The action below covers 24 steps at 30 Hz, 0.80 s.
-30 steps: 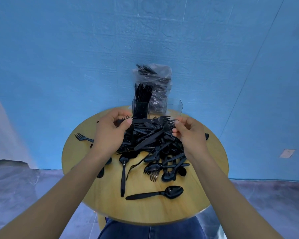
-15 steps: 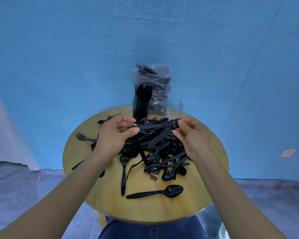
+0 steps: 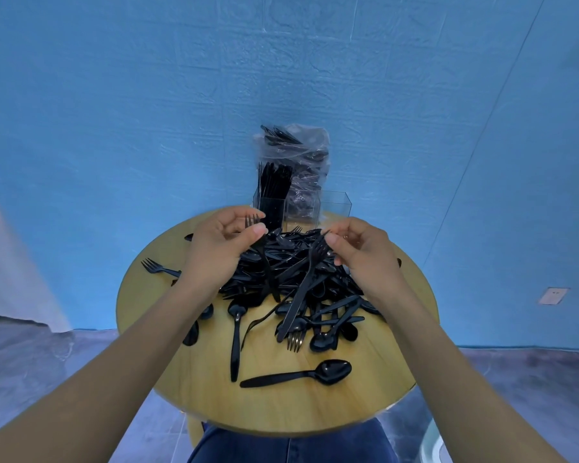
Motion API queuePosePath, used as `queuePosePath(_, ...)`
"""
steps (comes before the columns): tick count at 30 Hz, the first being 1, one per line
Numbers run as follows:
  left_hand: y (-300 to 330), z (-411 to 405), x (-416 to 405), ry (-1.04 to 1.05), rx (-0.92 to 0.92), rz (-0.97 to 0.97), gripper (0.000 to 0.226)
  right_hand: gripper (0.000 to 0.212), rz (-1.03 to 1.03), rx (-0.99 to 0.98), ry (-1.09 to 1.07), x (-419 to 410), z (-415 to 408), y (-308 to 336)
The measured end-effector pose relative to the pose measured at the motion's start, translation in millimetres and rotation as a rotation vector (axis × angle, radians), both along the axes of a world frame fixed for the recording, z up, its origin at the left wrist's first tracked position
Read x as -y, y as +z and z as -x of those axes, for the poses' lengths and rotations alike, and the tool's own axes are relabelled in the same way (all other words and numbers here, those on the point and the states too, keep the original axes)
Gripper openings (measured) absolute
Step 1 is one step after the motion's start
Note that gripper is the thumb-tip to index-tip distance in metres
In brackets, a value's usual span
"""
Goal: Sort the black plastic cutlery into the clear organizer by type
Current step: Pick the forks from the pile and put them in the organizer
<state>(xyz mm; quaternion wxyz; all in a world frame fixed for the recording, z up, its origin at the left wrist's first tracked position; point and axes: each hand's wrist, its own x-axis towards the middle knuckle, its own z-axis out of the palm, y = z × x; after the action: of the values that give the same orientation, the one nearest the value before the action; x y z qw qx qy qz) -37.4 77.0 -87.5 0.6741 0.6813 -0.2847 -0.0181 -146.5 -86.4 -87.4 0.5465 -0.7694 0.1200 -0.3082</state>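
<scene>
I see both hands mid-frame over the cutlery pile (image 3: pixel 281 272), left hand (image 3: pixel 218 252) and right hand (image 3: pixel 365 252) each pinching a fork (image 3: pixel 300 289) tines-up, probably to drop handle-first into the clear organizer (image 3: pixel 335 208) just behind.

Bare blue-walled room (image 3: pixel 147 95), round table (image 3: pixel 281 409).
</scene>
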Motion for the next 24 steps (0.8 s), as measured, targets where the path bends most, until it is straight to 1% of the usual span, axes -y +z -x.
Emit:
queuePosePath(2,3.7,0.1,4.3,-0.044,0.000,-0.013,0.018,0.023,0.116,-0.014,0.054,-6.7,-2.1,6.4)
queuePosePath(4,4.8,-0.7,10.6,-0.079,-0.023,-0.038,0.021,0.018,0.176,-0.005,0.099,-11.5,-5.1,10.6)
queuePosePath(5,4.8,-1.3,14.1,-0.098,-0.060,-0.031,0.024,0.017,0.189,0.000,0.113,-12.9,-6.6,12.1)
queuePosePath(7,5.0,-2.3,20.6,-0.158,-0.203,0.037,0.030,0.017,0.191,0.015,0.139,-14.7,-9.4,14.6)
queuePosePath(9,5.0,-1.4,24.4,-0.222,-0.335,0.091,0.030,0.019,0.153,0.044,0.184,-16.0,-11.9,15.8)
queuePosePath(10,4.7,-0.3,25.8,-0.247,-0.363,0.083,0.030,0.019,0.133,0.062,0.209,-16.5,-13.1,15.7)
queuePosePath(14,1.8,10.5,30.7,-0.333,-0.336,-0.036,0.025,0.011,0.103,0.081,0.269,-17.6,-16.1,10.1)
queuePosePath(16,0.4,15.3,33.0,-0.356,-0.329,-0.082,0.022,0.013,0.066,0.082,0.309,-18.1,-15.3,6.5)
queuePosePath(18,-0.5,17.7,33.7,-0.370,-0.353,-0.077,0.021,0.016,0.048,0.068,0.328,-17.7,-13.7,3.0)
queuePosePath(21,-1.5,19.3,34.4,-0.375,-0.405,-0.062,0.021,0.015,0.079,0.044,0.311,-16.0,-12.8,-0.8)
queuePosePath(24,-1.7,21.8,36.0,-0.376,-0.419,-0.044,0.018,0.016,0.064,0.076,0.277,-15.4,-11.7,-0.8)
